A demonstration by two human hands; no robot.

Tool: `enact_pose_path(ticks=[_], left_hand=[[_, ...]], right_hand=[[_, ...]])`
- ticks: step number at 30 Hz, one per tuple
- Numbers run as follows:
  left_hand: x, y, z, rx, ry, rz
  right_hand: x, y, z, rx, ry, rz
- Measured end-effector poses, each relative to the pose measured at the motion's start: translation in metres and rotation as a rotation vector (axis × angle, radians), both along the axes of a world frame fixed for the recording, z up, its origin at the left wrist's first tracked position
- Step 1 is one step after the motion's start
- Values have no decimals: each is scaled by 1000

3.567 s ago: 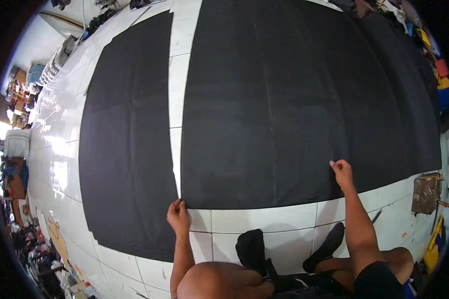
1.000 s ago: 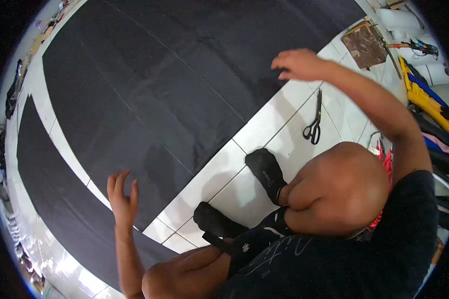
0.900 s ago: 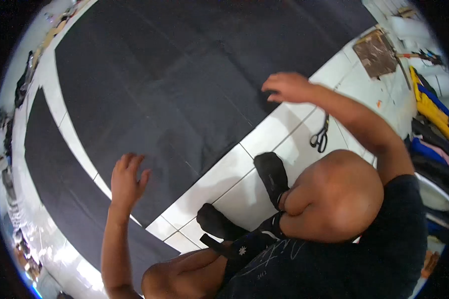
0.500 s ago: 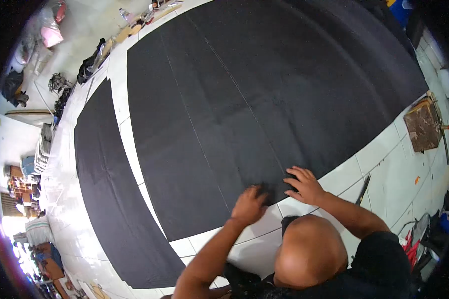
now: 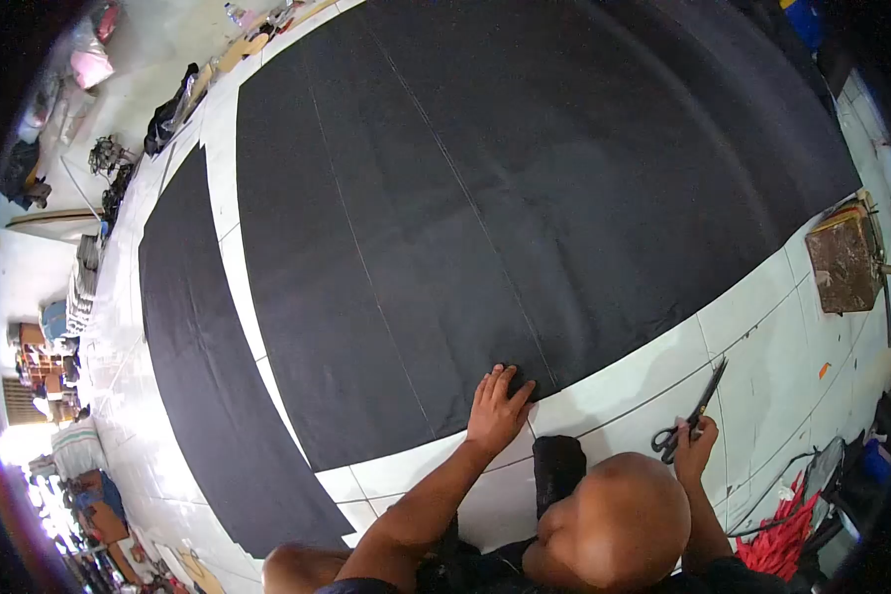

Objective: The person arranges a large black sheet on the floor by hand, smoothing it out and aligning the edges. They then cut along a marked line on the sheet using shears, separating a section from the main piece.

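Note:
A large black fabric sheet lies on the tiled floor, with two thin pale lines running along it. My left hand rests on its near edge, fingers stretched out and slightly spread, between the near ends of the two lines. My right hand is off the fabric, to the right of my bent knee. Its fingers are closed at the handles of black scissors, whose blades point away from me over the tiles.
Left of the large sheet lies a narrower black fabric strip, with a band of white tile between them. A worn brown block-like object stands at the right. Red material is heaped at lower right. Bags and clutter line the far left.
My right hand has left the fabric, moved right and down, and taken hold of the scissors from the floor. My left hand has flattened on the fabric edge. The view has shifted slightly.

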State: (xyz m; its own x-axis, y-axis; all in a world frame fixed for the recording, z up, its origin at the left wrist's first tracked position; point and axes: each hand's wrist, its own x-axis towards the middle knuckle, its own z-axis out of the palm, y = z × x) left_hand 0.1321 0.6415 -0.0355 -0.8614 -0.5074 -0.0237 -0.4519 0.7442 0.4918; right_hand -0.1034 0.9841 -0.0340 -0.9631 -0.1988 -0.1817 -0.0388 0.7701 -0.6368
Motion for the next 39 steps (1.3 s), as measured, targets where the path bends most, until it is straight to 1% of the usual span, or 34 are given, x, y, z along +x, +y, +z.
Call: enact_pose_path(ticks=[1,2,5,6,7,8,9,10,11,12,13,14,17,18,20,22,25,26,27,28,30,31,33,36,39], left_hand=[[0,2,1,0,0,10],[-3,2,2,-3,5,18],[-3,5,2,-16,16,38],[-6,5,1,-17,25,42],[-8,8,-3,-56,44,35],[-8,10,-7,-88,60,27],[-6,8,-10,-120,73,14],[0,19,-12,-109,66,-23],[-5,8,-11,-147,79,-50],[-6,10,-10,-121,96,-45],[-8,9,-8,-105,115,-39],[-9,8,-7,-97,137,-33],[-9,10,-8,-107,139,-46],[-9,11,-10,-113,142,-54],[-10,13,-14,-107,110,-60],[-12,15,-15,-108,85,-61],[-12,16,-9,-102,48,-45],[-12,15,-5,-83,37,-42],[-14,15,-2,-67,33,-42],[-15,15,-4,-87,25,-45],[-15,16,-9,-128,11,-49],[-18,16,-9,-121,14,-42],[-19,18,-7,-101,9,-25],[-21,16,-8,-193,61,-77],[-22,17,-12,-121,31,-81]], right_hand=[[5,3,-4,-70,-38,-108],[3,25,-17,69,-81,-74],[26,34,-1,318,23,139],[28,54,-30,244,-11,69],[30,22,2,56,-160,-32],[32,8,13,124,-93,-33],[28,12,10,175,-165,-35],[33,17,9,402,228,201],[33,10,17,378,138,214],[26,18,6,292,-102,149],[26,2,20,299,-188,98],[23,11,8,363,-161,78],[24,-29,42,438,-234,33],[23,-31,43,449,-259,0],[22,-16,24,367,-294,-46],[22,-14,24,310,-339,-92],[39,7,1,-309,-608,-128],[50,13,-7,-461,-681,-86],[63,0,4,-468,-730,-41],[79,-11,10,-191,-668,43],[94,-55,63,-137,-836,53],[99,-71,78,-112,-883,83],[108,-88,91,-86,-941,153],[112,-105,101,-57,-987,294],[111,-123,114,-4,-1008,461]])
